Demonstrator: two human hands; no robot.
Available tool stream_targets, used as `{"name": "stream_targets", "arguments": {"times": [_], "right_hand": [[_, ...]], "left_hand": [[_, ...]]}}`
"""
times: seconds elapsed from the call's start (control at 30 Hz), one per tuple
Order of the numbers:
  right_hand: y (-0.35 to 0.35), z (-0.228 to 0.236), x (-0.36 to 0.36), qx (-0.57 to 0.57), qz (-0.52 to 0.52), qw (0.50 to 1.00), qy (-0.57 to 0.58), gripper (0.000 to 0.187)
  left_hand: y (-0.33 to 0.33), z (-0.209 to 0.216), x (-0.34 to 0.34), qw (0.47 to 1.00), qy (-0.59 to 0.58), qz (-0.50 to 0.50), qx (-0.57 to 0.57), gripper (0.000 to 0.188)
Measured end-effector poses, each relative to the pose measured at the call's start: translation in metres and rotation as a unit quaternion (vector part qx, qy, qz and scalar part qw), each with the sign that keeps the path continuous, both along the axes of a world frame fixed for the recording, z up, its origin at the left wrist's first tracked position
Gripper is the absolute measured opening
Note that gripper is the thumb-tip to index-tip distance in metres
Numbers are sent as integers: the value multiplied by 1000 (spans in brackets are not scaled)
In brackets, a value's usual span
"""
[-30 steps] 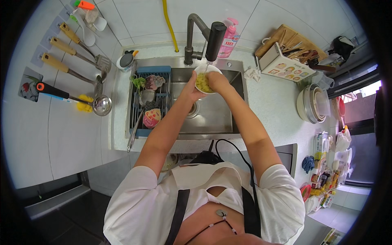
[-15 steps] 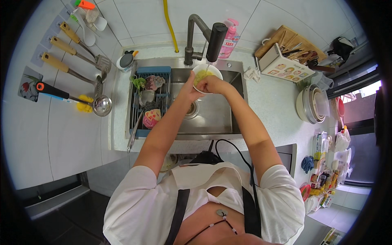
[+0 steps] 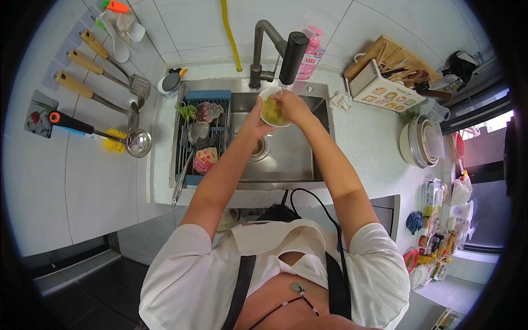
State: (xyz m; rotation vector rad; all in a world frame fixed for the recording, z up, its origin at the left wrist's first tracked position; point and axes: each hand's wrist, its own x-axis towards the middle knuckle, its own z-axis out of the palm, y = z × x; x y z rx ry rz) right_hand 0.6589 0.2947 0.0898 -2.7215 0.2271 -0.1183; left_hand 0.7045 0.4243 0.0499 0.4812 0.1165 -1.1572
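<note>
Above the sink I hold a white bowl (image 3: 265, 114) under the dark faucet (image 3: 294, 58). My left hand (image 3: 257, 120) grips its left side, thumb along the rim. Pale yellow, fine-textured food (image 3: 271, 111) covers the inside of the bowl; its kind is not clear. Over the bowl's right rim, just below the spout, is my right hand (image 3: 293, 106), its fingers curled in toward the contents. The fingertips are partly hidden, so what they pinch, if anything, does not show. A thin stream of water seems to fall by this hand.
A blue dish rack (image 3: 208, 94) with a ladle-like utensil, a pink piece and green leaves fills the sink's left side. Behind the sink stands a pink pump bottle (image 3: 311, 55). A utensil box (image 3: 379, 91) and stacked bowls (image 3: 415, 140) are on the right counter.
My right hand has moved from inside the bowl up to its right rim, uncovering more of the yellow contents. The bowl is tilted somewhat differently; my left hand keeps its grip.
</note>
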Motion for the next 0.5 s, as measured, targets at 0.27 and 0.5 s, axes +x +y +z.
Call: {"name": "stream_targets", "arguments": {"times": [0.27, 0.5], "right_hand": [[5, -18, -4, -97, 30, 994, 46, 26], [22, -1, -4, 25, 102, 984, 143, 31]], "left_hand": [[0, -1, -2, 1000, 5, 4, 16, 58], [7, -6, -4, 998, 9, 19, 66, 59]]}}
